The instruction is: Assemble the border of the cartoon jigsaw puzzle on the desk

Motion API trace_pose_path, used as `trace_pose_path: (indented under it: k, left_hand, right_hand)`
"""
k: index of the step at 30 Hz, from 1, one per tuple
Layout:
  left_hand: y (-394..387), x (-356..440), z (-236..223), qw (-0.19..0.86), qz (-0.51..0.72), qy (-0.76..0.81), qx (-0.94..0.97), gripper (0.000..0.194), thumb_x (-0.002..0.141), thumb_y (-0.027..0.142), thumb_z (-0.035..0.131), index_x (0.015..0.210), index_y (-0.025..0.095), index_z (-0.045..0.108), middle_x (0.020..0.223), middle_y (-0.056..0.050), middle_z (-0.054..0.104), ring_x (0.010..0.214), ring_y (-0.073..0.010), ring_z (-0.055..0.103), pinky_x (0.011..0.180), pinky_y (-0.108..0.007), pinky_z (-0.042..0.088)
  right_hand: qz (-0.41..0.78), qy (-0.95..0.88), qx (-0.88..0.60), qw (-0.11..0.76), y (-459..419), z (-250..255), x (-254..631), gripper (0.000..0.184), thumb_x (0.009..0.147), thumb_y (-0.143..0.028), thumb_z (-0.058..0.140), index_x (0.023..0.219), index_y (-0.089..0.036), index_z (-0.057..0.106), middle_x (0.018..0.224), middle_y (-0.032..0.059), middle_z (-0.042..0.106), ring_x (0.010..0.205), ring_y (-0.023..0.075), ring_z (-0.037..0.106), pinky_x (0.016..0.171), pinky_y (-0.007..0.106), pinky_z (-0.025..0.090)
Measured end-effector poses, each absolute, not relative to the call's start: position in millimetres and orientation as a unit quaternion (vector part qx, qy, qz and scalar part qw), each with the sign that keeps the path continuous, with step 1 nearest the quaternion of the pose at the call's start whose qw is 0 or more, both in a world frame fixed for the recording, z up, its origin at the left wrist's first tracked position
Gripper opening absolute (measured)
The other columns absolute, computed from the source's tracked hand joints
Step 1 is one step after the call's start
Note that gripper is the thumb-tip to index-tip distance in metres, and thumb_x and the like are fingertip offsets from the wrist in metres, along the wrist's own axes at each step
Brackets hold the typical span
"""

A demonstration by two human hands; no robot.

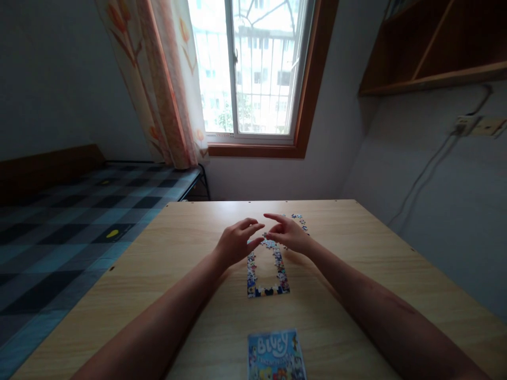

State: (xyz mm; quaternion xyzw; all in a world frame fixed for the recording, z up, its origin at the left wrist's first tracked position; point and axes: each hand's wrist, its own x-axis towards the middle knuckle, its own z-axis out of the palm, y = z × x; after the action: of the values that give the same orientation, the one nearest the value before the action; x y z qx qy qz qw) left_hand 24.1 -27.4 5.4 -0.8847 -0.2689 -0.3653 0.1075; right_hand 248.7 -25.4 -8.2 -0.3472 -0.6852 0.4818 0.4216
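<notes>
A jigsaw puzzle frame [252,274] lies on the wooden table, its edge pieces joined around a bare middle. Over its far left corner, my left hand [236,243] hovers with thumb and fingers apart and nothing visible between them. My right hand [290,233] pinches a small puzzle piece [265,235] between thumb and a finger, with the index finger stretched out to the left. The fingertips of both hands are close together. Loose puzzle pieces [303,224] lie just beyond my right hand, which partly hides them.
A Bluey picture box or card [275,356] lies at the table's [190,232] near side. To the left stands a bed [99,232] with a checked cover. A window, curtain [166,84] and wall shelf [428,47] are beyond; a cable [420,177] hangs on the right wall.
</notes>
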Motion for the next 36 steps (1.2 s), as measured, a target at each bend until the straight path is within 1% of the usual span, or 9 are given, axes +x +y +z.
trace_pose_path:
  k: [3, 6, 9, 12, 14, 17, 25, 29, 36]
  left_hand:
    - [-27, 25, 5, 0.107, -0.361, -0.257, -0.89, 0.018, 0.095, 0.032, 0.061, 0.105, 0.022, 0.071, 0.104, -0.004, 0.072, 0.087, -0.015, 0.069, 0.076, -0.028, 0.057]
    - [-28, 26, 4, 0.096, -0.354, -0.261, -0.893, 0.016, 0.096, 0.03, 0.06, 0.099, 0.021, 0.072, 0.101, -0.003, 0.073, 0.084, -0.0138, 0.069, 0.075, -0.027, 0.056]
    - [-27, 25, 3, 0.082, -0.347, -0.278, -0.892, 0.015, 0.094, 0.03, 0.063, 0.099, 0.021, 0.073, 0.102, -0.003, 0.073, 0.081, -0.0135, 0.068, 0.073, -0.027, 0.056]
    - [-24, 24, 1, 0.072, -0.328, -0.297, -0.894, 0.014, 0.092, 0.032, 0.065, 0.097, 0.022, 0.074, 0.102, -0.002, 0.073, 0.079, -0.0135, 0.068, 0.071, -0.027, 0.055]
    - [-23, 23, -1, 0.064, -0.306, -0.31, -0.898, 0.013, 0.091, 0.032, 0.067, 0.096, 0.023, 0.075, 0.102, -0.002, 0.074, 0.08, -0.0141, 0.068, 0.071, -0.027, 0.055]
    - [-21, 24, -4, 0.051, -0.274, -0.333, -0.901, 0.013, 0.09, 0.032, 0.068, 0.096, 0.025, 0.076, 0.101, -0.002, 0.074, 0.084, -0.0157, 0.069, 0.075, -0.028, 0.055]
    - [-24, 27, -4, 0.016, -0.256, -0.363, -0.896, 0.011, 0.088, 0.032, 0.069, 0.091, 0.026, 0.077, 0.099, -0.002, 0.074, 0.085, -0.018, 0.068, 0.076, -0.03, 0.054]
    - [-25, 27, -5, 0.002, -0.245, -0.371, -0.896, 0.01, 0.086, 0.032, 0.07, 0.092, 0.028, 0.078, 0.099, -0.001, 0.074, 0.085, -0.018, 0.068, 0.076, -0.03, 0.054]
    - [-24, 26, -6, -0.009, -0.221, -0.37, -0.903, 0.01, 0.085, 0.032, 0.071, 0.091, 0.029, 0.078, 0.101, 0.0, 0.075, 0.079, -0.016, 0.068, 0.073, -0.029, 0.053]
  right_hand:
    - [0.49, -0.681, -0.338, 0.427, -26, -14, 243, 0.074, 0.076, -0.036, 0.08, 0.142, -0.019, 0.05, 0.078, 0.0018, 0.074, 0.07, 0.0148, 0.067, 0.067, 0.029, 0.052]
    - [0.467, -0.692, -0.341, 0.433, -24, -14, 242, 0.068, 0.08, -0.039, 0.076, 0.14, -0.018, 0.052, 0.08, 0.0028, 0.075, 0.069, 0.0153, 0.066, 0.065, 0.029, 0.052]
    - [0.34, -0.715, -0.387, 0.471, -22, -10, 247, 0.046, 0.088, -0.037, 0.065, 0.131, -0.02, 0.061, 0.087, 0.0053, 0.075, 0.07, 0.0154, 0.065, 0.064, 0.029, 0.05]
    - [0.153, -0.73, -0.436, 0.504, -23, -4, 254, 0.026, 0.093, -0.032, 0.058, 0.112, -0.021, 0.072, 0.092, 0.0069, 0.075, 0.078, 0.0177, 0.065, 0.072, 0.033, 0.05]
    - [0.065, -0.755, -0.432, 0.489, -26, -2, 257, 0.019, 0.093, -0.028, 0.057, 0.098, -0.021, 0.074, 0.09, 0.0069, 0.075, 0.083, 0.0197, 0.065, 0.08, 0.036, 0.048]
    - [0.006, -0.806, -0.409, 0.428, -29, -3, 258, 0.021, 0.093, -0.027, 0.059, 0.078, -0.021, 0.073, 0.08, 0.0054, 0.075, 0.082, 0.0208, 0.063, 0.084, 0.037, 0.045]
    - [0.024, -0.871, -0.365, 0.327, -24, -12, 256, 0.014, 0.087, -0.022, 0.066, 0.078, -0.023, 0.076, 0.083, 0.0035, 0.077, 0.09, 0.0214, 0.064, 0.093, 0.04, 0.04]
    - [0.046, -0.875, -0.351, 0.331, -26, -15, 259, 0.013, 0.081, -0.017, 0.069, 0.08, -0.026, 0.078, 0.085, 0.0022, 0.078, 0.09, 0.0217, 0.064, 0.096, 0.042, 0.038]
    - [0.063, -0.876, -0.342, 0.334, -29, -14, 261, 0.013, 0.083, -0.017, 0.069, 0.082, -0.027, 0.078, 0.088, 0.002, 0.078, 0.091, 0.0219, 0.064, 0.094, 0.042, 0.039]
